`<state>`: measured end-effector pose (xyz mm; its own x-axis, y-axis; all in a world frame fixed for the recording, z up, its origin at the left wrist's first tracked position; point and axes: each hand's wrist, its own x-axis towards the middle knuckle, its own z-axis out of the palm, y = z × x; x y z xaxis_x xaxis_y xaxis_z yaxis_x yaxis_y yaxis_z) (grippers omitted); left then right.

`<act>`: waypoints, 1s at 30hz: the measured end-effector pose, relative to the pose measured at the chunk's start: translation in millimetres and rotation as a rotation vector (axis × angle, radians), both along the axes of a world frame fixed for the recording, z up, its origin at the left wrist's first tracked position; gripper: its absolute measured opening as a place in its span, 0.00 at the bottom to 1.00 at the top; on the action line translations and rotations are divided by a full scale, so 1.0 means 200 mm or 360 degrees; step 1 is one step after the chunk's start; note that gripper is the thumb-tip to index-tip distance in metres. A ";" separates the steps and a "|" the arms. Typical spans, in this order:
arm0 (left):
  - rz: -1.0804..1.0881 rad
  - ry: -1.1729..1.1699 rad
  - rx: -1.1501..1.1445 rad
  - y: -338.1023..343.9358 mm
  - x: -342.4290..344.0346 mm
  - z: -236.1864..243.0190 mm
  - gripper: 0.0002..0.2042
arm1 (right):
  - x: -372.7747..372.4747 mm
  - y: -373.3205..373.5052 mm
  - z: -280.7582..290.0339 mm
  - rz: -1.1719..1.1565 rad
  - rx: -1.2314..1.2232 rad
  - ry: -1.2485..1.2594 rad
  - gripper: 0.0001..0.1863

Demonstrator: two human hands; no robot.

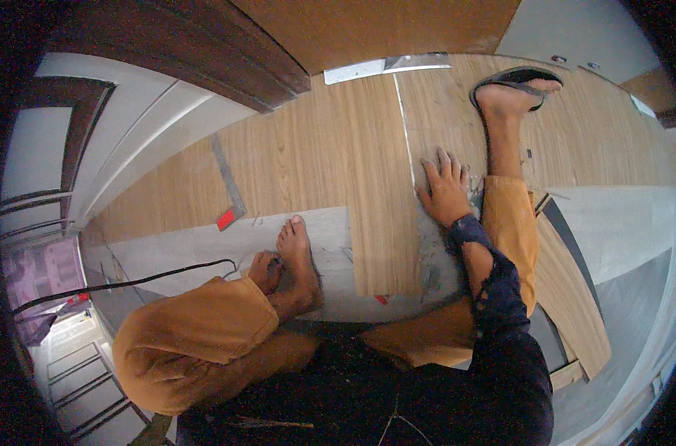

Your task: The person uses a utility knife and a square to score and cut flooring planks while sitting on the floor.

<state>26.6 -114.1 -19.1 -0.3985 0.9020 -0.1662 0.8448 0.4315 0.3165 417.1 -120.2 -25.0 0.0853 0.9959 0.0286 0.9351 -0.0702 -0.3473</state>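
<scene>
Palm down, my right hand (448, 189) rests on the floor with its fingers spread. It lies beside a thin pale gap line (407, 130) between wood-look floor planks (382, 245), over small dark scraps. My left hand (264, 273) is low beside my bare left foot (297, 256), its fingers curled in. Something dark shows near its fingers, but I cannot make out what it is. A black cord (152, 277) ends close to this hand. Farther out lies a grey metal square (225, 175) with a red part (226, 218) at its near end.
Loose wood-look planks (576, 290) are piled at the right beside my leg. Bare grey floor (189, 260) borders the planks. My other foot wears a black flip-flop (527, 76). A dark wooden frame (197, 44) and a brown panel (382, 26) stand at the far side.
</scene>
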 end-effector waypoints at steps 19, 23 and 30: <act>-0.0024 -0.0049 -0.0006 0.04 0.05 -0.04 0.22 | 0.00 0.01 -0.01 -0.0012 0.0017 0.0018 0.35; 0.0008 -0.0033 0.0010 0.02 0.01 -0.01 0.22 | -0.01 0.01 0.00 -0.0013 0.0033 0.0062 0.34; -0.0082 -0.0073 0.0022 0.02 0.07 -0.01 0.23 | -0.01 0.02 0.01 -0.0033 0.0049 0.0024 0.35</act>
